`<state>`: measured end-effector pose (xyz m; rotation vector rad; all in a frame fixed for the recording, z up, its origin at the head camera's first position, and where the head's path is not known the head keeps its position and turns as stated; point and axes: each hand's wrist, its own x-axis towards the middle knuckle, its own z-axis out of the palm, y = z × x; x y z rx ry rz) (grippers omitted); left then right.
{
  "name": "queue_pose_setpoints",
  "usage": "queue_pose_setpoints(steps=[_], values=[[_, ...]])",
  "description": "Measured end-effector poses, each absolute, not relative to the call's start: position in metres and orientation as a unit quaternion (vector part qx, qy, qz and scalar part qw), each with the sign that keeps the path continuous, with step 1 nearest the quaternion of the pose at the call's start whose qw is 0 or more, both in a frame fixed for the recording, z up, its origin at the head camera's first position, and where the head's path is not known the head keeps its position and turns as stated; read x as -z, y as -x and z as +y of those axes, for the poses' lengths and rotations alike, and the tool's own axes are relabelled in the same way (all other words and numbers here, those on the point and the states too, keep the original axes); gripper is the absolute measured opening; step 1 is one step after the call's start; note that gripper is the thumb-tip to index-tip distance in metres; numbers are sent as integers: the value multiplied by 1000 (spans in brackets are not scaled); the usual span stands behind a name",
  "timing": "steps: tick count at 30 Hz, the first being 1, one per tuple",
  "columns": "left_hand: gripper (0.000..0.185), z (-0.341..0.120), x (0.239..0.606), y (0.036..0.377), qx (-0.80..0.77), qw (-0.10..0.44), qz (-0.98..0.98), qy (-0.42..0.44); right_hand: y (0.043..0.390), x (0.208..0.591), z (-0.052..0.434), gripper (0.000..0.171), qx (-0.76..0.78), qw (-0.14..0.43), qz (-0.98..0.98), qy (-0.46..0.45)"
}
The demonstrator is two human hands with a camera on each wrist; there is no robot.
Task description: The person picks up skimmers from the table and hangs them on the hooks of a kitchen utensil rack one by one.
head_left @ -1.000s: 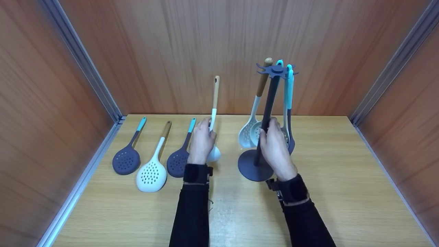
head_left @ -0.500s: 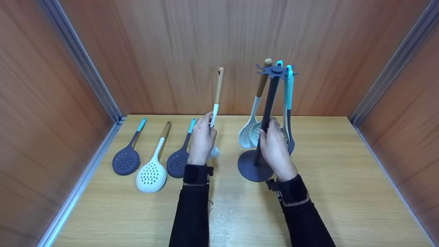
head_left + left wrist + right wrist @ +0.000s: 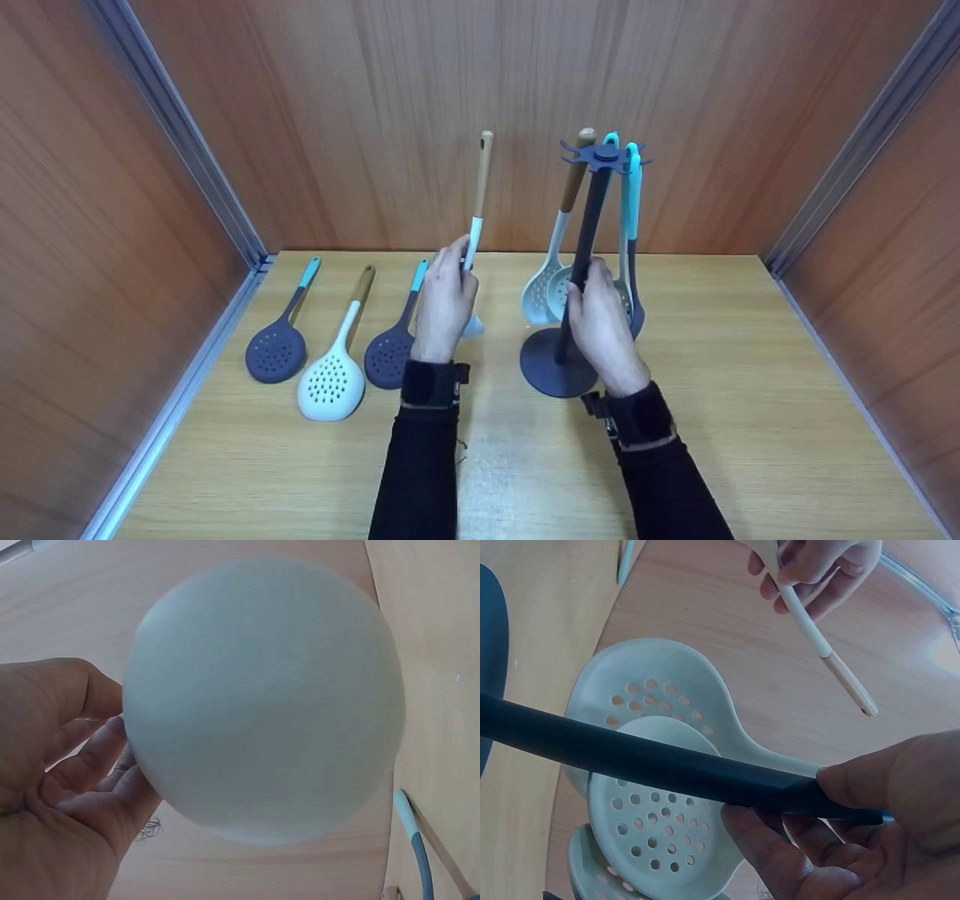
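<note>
My left hand [image 3: 444, 304] pinches the pale shaft of a ladle [image 3: 481, 180] with a wooden handle end. It is held nearly upright, handle up, to the left of a dark utensil stand [image 3: 594, 217]. In the left wrist view the ladle's round white bowl [image 3: 266, 701] covers part of the fingers. My right hand [image 3: 602, 330] grips the stand's pole, thumb and fingers around it. Several utensils hang from the stand's hooks: a white slotted spoon [image 3: 540, 296] with a brown handle, another perforated white one [image 3: 660, 840], and dark and pale ones with turquoise handles [image 3: 634, 195].
On the table's left lie a dark skimmer [image 3: 276, 351] with a turquoise handle, a white slotted turner [image 3: 330, 386] with a wooden handle, and a second dark skimmer [image 3: 388, 356] close beside my left hand. Wood-grain panels [image 3: 420, 112] enclose the table at the back and sides.
My left hand has raised the ladle and moved it slightly to the right, its handle end now higher. The right hand and the stand have stayed in place.
</note>
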<state>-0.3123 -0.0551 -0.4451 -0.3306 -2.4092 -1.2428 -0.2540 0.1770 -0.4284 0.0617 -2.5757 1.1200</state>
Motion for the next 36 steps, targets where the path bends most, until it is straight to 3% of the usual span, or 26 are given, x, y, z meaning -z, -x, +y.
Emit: queue_pose_setpoints(steps=[11, 23, 36], values=[[58, -52, 435, 306, 468, 217, -846, 136, 255, 427, 178, 39, -402, 142, -904, -11], [57, -51, 431, 304, 455, 244, -841, 163, 255, 429, 177, 35, -391, 176, -903, -21], [60, -50, 424, 299, 438, 232, -845, 203, 256, 428, 178, 38, -403, 147, -903, -11]])
